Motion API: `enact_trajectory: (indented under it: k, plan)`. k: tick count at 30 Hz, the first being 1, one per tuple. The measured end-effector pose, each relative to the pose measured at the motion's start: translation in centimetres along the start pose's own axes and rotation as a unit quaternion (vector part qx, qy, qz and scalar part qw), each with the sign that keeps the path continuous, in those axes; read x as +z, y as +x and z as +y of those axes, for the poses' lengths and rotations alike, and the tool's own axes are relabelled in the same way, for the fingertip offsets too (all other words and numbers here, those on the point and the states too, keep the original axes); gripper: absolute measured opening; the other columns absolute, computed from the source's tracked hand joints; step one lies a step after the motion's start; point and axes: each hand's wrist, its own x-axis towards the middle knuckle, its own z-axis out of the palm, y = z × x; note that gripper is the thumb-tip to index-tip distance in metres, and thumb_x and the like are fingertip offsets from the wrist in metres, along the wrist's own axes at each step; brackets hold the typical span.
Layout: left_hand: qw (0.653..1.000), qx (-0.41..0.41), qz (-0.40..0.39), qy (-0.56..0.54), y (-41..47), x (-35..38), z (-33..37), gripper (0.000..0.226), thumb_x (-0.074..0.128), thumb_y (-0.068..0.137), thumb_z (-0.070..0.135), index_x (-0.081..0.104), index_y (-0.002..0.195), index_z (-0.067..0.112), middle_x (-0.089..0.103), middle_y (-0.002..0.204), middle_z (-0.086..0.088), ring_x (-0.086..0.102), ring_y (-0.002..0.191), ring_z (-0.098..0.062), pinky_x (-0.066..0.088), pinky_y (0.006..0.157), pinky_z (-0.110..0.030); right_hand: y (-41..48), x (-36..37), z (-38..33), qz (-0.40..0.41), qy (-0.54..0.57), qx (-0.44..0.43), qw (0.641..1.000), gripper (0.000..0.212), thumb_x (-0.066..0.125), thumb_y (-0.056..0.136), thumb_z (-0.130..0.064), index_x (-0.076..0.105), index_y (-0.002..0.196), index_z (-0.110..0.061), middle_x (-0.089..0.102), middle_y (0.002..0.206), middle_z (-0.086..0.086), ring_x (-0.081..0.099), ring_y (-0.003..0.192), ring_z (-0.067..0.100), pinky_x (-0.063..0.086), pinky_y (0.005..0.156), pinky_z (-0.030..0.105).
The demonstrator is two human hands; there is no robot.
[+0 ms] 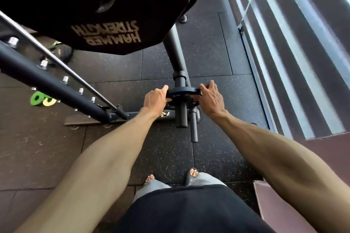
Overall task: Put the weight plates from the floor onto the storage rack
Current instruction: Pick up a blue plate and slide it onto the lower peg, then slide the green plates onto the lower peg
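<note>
Weight plate (182, 94), small black one, is sitting on a peg (181, 114) of the storage rack (175, 56) with the peg poking through its centre hole and sticking out toward the camera. Both hands are on it: left hand (154, 98) is wrapped around the plate's left edge, right hand (211, 98) clamps the right edge with the fingers (205, 87) curled over the top. So both hands are closed on the same plate, one per side.

A second, thinner peg (194, 128) sits just below and to the right of the first one, bare. The rack's dark upright post runs up from behind the plate, and there's a low base bar (144, 116) with some gold lettering that I can't fully read, partly hidden by the left wrist.

Way bigger black plate (106, 15) fills the top left, close to the camera, with "HAMMER STRENGTH" in gold, upside down from this angle. A dark angled beam (47, 81) with a row of silver studs crosses the left side, with a thin steel bar (62, 66) running alongside it. Behind that, on the black rubber floor (217, 157), lie a green plate (37, 98) and a yellow plate (49, 101), touching each other and well apart from the rack peg.
</note>
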Motion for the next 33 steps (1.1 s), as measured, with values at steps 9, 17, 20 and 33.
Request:
enact_trajectory:
  k: [9, 17, 20, 33]
  plan:
    - [0.998, -0.03, 0.055, 0.029, 6.2, 0.3, 0.0, 0.02, 0.063, 0.095, 0.012, 0.051, 0.111, 0.014, 0.074, 0.091, -0.01, 0.071, 0.085, -0.032, 0.053, 0.068, -0.04, 7.1, 0.6, 0.1, 0.022, -0.024, 0.017, 0.999, 0.01, 0.059, 0.096, -0.028, 0.056, 0.104, -0.022, 0.067, 0.098, 0.006, 0.066, 0.086, 0.03, 0.04, 0.064, 0.033]
    - [0.995, -0.079, 0.058, 0.029, 8.4, 1.0, 0.0, 0.035, 0.063, 0.095, 0.011, 0.046, 0.125, 0.012, 0.072, 0.096, -0.013, 0.071, 0.088, -0.031, 0.056, 0.071, -0.041, 8.8, -0.3, -0.5, 0.017, -0.027, 0.026, 0.999, 0.024, 0.062, 0.095, -0.031, 0.055, 0.113, -0.017, 0.066, 0.104, 0.009, 0.066, 0.088, 0.031, 0.046, 0.069, 0.037]
    - [0.992, -0.122, 0.036, -0.014, 6.7, 0.5, -0.4, 0.051, 0.066, 0.094, 0.02, 0.036, 0.133, 0.008, 0.068, 0.105, -0.016, 0.07, 0.093, -0.032, 0.058, 0.076, -0.042, 7.1, -1.1, -1.8, 0.052, 0.005, -0.03, 0.998, 0.041, 0.062, 0.094, -0.032, 0.043, 0.125, -0.013, 0.063, 0.109, 0.012, 0.065, 0.089, 0.033, 0.054, 0.075, 0.044]
    - [0.911, -0.372, -0.062, -0.165, -14.1, -3.2, -15.3, 0.027, 0.059, 0.094, 0.035, 0.066, 0.102, 0.01, 0.07, 0.111, -0.015, 0.064, 0.107, -0.033, 0.051, 0.089, -0.037, -0.3, 4.3, -20.2, -0.212, 0.005, -0.254, 0.944, 0.02, 0.048, 0.095, -0.028, 0.058, 0.1, -0.011, 0.071, 0.096, 0.019, 0.065, 0.09, 0.041, 0.047, 0.072, 0.041]
